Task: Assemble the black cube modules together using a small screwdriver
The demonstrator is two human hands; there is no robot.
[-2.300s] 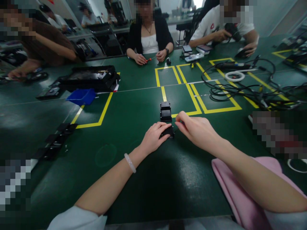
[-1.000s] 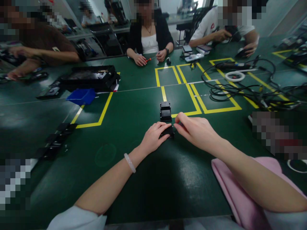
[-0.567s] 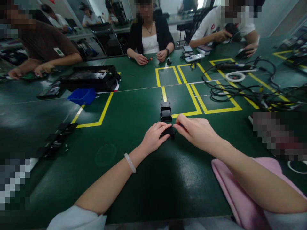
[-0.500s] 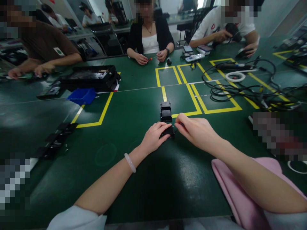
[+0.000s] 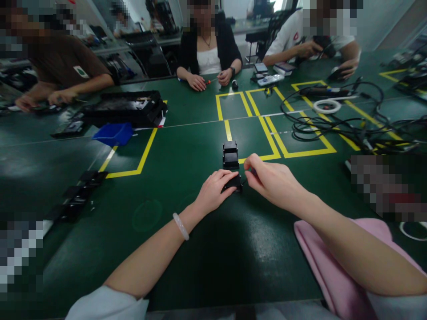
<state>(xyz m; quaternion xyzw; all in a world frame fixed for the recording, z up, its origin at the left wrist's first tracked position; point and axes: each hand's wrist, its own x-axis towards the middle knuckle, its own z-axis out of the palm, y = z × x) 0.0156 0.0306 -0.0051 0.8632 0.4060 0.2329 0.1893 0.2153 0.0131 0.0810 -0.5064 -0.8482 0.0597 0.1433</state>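
Lying nearest on the glossy green surface (image 5: pixel 207 271) is a soft pink cloth (image 5: pixel 312 249), partly beneath the right forearm. Forward of it, the left hand (image 5: pixel 211 191), with a pale ring-shaped bracelet (image 5: pixel 180 226) at its wrist, holds a small black box-shaped part (image 5: pixel 236 183) down on the surface. Left grip: thumb and fingers parted by the width of the part, clamped on its near and far edges. The part appears light and rigid; its smooth faces may slide, so opposite edges are the suitable holding points, leaving the right end accessible. Right grip: the right hand (image 5: pixel 276 180) has thumb and forefinger nearly together, pinching a thin dark item (image 5: pixel 244 182) directed at that end; its tip is too small to confirm contact. Just beyond the part stand two black blocks (image 5: pixel 231 159), one behind the other. At far left lies a row of glossy black pieces (image 5: pixel 75 198). Further out, yellow tape (image 5: pixel 260 158) marks rectangles, a blue plastic tray (image 5: pixel 115 134) sits at left, and black coiled cables (image 5: pixel 316 131) lie at right. Across the surface, a person in a dark jacket (image 5: pixel 228 46) holds a slender tool with a red section (image 5: pixel 208 82).
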